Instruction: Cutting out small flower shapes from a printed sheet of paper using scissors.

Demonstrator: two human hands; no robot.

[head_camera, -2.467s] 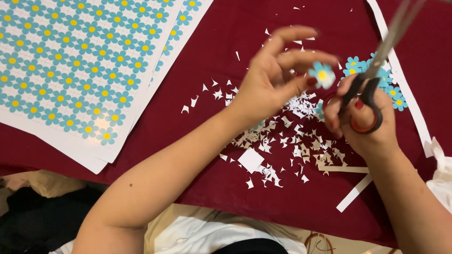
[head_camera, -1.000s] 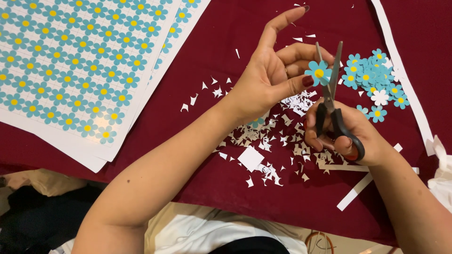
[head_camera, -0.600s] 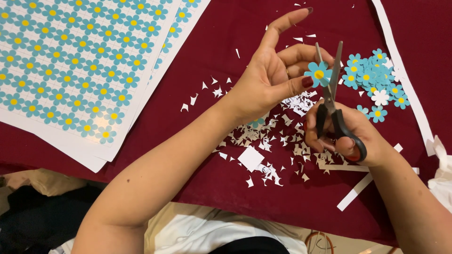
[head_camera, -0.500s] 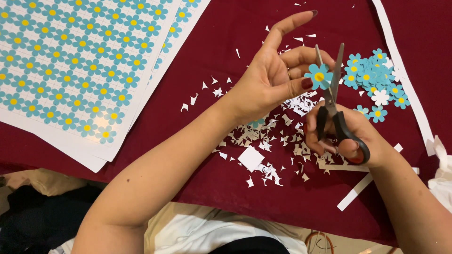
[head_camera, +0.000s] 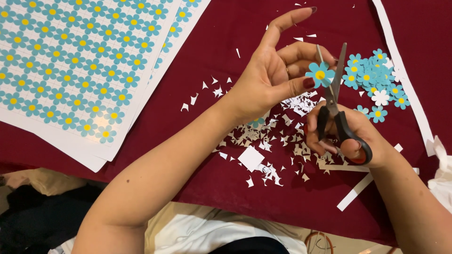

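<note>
Starting nearest the camera, two bare forearms reach up over a dark red cloth (head_camera: 226,188) strewn with small white paper scraps (head_camera: 263,141) and a few long white strips (head_camera: 358,190). The right hand (head_camera: 351,138) is closed through the loops of a pair of black-handled scissors (head_camera: 335,108), thumb and fingers wrapped snug; the blades point upward and stand a little apart, with the edge of a blue paper flower (head_camera: 320,75) between them. The left hand (head_camera: 275,75) pinches that flower between thumb and bent fingers, the thumb pressed near the petals, while the index finger sticks up free and straight. The flower, blue with a yellow centre, is held in the air above the cloth, just left of the blades and touching them. Just beyond the scissors, to the right, lies a small heap of cut-out flowers (head_camera: 374,77), mostly blue with one white one among them. Farther off to the left lie printed sheets (head_camera: 80,66) covered in rows of the same blue flowers, one sheet overlapping another, and a long white strip (head_camera: 402,70) runs along the far right side
</note>
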